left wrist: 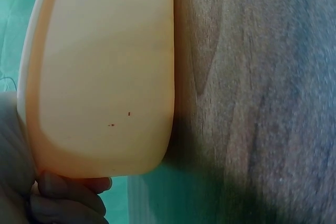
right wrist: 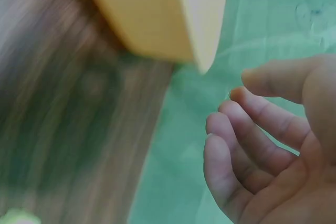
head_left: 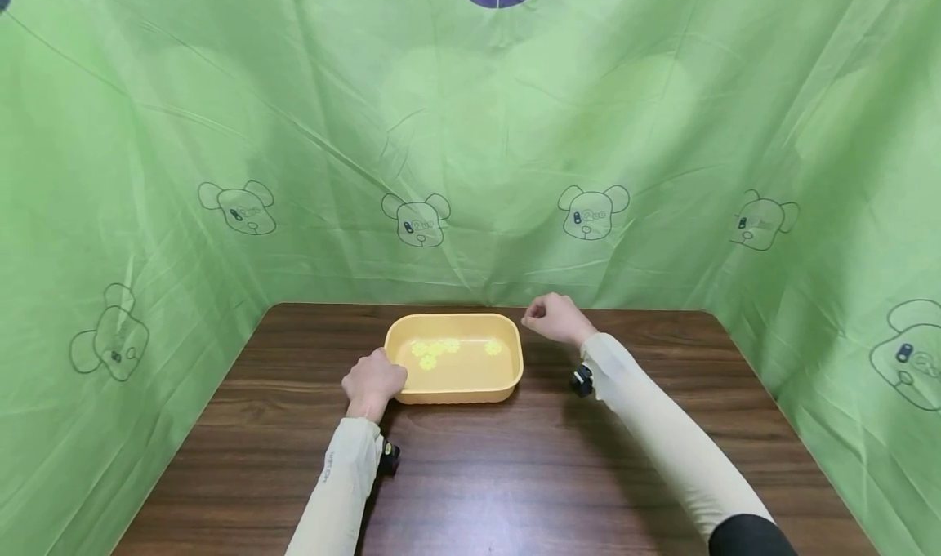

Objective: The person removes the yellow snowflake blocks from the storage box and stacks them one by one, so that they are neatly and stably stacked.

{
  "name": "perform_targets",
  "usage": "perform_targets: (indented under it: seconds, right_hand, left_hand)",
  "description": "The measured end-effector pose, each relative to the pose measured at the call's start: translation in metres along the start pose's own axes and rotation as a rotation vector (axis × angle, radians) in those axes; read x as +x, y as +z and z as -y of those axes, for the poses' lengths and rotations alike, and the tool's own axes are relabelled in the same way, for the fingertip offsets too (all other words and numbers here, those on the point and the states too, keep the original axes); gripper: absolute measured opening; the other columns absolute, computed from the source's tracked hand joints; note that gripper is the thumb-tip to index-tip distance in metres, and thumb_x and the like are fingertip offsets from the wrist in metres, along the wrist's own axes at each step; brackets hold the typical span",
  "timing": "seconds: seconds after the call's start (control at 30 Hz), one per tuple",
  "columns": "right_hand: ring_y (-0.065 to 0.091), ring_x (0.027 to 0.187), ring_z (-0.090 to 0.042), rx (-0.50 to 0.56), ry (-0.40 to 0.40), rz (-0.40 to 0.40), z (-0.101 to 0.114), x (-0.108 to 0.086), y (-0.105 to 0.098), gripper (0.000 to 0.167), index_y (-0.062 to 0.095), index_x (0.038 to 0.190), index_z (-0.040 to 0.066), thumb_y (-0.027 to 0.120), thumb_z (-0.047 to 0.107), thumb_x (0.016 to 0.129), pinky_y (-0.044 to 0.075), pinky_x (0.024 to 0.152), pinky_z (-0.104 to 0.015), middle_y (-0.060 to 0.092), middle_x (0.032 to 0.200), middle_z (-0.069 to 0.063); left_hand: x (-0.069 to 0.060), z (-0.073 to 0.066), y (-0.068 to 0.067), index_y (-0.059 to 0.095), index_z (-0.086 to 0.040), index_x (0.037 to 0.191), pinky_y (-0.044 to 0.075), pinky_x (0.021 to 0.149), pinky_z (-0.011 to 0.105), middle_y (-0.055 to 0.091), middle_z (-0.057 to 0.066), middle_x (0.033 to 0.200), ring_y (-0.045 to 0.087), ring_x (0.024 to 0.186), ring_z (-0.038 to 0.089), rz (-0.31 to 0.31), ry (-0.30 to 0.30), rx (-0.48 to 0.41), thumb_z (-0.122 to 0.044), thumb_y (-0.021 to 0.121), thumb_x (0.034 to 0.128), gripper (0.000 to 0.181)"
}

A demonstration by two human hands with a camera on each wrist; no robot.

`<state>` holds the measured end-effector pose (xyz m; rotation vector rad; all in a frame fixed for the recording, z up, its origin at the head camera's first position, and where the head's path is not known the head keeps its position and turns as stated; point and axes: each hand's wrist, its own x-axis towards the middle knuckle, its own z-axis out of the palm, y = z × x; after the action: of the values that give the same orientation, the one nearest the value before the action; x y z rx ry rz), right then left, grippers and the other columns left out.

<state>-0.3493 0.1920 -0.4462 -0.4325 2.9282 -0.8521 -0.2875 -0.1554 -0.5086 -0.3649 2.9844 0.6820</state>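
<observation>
A shallow yellow tray [head_left: 463,382] with rounded corners is sitting upright near the far edge of a dark wood-grain counter [head_left: 470,474]. Pale flower shapes [head_left: 436,349] are showing on its floor; whether they are printed or loose is hard to tell. The tray is looking like smooth plastic: probably light, fairly stiff, a little slippery and not fragile, with the rim at its short ends offering the best hold. The left hand [head_left: 373,378] is gripping the left end, its fingers [left wrist: 76,195] curling around the rim and wall. The right hand [head_left: 559,319] is hovering beside the far right corner, not touching, its fingers loosely bent, a narrow gap separating thumb and forefinger, nothing visibly held. Beyond, a green curtain [head_left: 500,140] is hanging.
</observation>
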Motion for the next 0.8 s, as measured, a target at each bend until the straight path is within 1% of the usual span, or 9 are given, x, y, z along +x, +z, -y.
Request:
perform_targets:
  seconds: [0.1, 0.2, 0.27, 0.4, 0.57, 0.8]
  right_hand:
    - [0.067, 0.087, -0.019, 0.0, -0.032, -0.007, 0.022, 0.01, 0.003, 0.016, 0.076, 0.096, 0.013, 0.068, 0.027, 0.093, 0.053, 0.084, -0.04, 0.074, 0.091, -0.001]
    - [0.068, 0.087, -0.019, 0.006, -0.04, -0.014, 0.042, 0.019, 0.007, 0.016, 0.076, 0.097, 0.013, 0.068, 0.027, 0.093, 0.053, 0.084, -0.039, 0.074, 0.091, -0.001]
    - [0.067, 0.087, -0.019, 0.021, -0.032, -0.019, 0.054, 0.025, 0.012, 0.016, 0.075, 0.097, 0.012, 0.069, 0.026, 0.093, 0.054, 0.083, -0.038, 0.074, 0.093, -0.002]
    - [0.067, 0.088, -0.019, 0.05, -0.013, -0.016, 0.071, 0.038, 0.023, 0.016, 0.075, 0.098, 0.012, 0.07, 0.026, 0.093, 0.054, 0.083, -0.037, 0.073, 0.095, -0.002]
    - [0.067, 0.086, -0.018, 0.093, 0.021, 0.011, 0.079, 0.049, 0.041, 0.015, 0.075, 0.097, 0.012, 0.072, 0.025, 0.093, 0.055, 0.082, -0.037, 0.073, 0.093, -0.002]
    - [0.064, 0.083, -0.017, 0.113, 0.073, 0.006, 0.078, 0.059, 0.064, 0.011, 0.076, 0.093, 0.011, 0.074, 0.022, 0.091, 0.053, 0.08, -0.035, 0.073, 0.091, -0.002]
  left_hand:
    - [0.0, 0.0, 0.0, 0.064, -0.006, 0.113, 0.047, 0.068, 0.053, 0.069, 0.017, 0.094, 0.065, 0.085, 0.036, 0.005, 0.001, 0.001, -0.023, 0.052, 0.0801, 0.039]
    - [0.001, 0.0, 0.001, 0.064, -0.006, 0.113, 0.048, 0.068, 0.053, 0.069, 0.017, 0.094, 0.065, 0.085, 0.035, 0.004, 0.001, 0.007, -0.024, 0.052, 0.0805, 0.039]
    - [0.001, 0.0, 0.001, 0.065, -0.006, 0.112, 0.048, 0.069, 0.053, 0.068, 0.017, 0.093, 0.065, 0.085, 0.035, 0.001, 0.001, 0.008, -0.023, 0.052, 0.0806, 0.038]
    - [0.002, -0.001, -0.001, 0.065, -0.006, 0.112, 0.048, 0.07, 0.054, 0.068, 0.018, 0.093, 0.065, 0.085, 0.036, -0.004, 0.001, 0.007, -0.024, 0.052, 0.0814, 0.037]
    - [0.001, -0.002, -0.001, 0.065, -0.005, 0.112, 0.048, 0.07, 0.054, 0.068, 0.018, 0.094, 0.065, 0.085, 0.036, 0.002, 0.003, 0.0, -0.024, 0.052, 0.0822, 0.037]
    - [0.003, -0.001, -0.002, 0.065, -0.006, 0.113, 0.047, 0.067, 0.052, 0.068, 0.017, 0.092, 0.064, 0.082, 0.034, 0.004, 0.006, 0.003, -0.023, 0.052, 0.0825, 0.038]
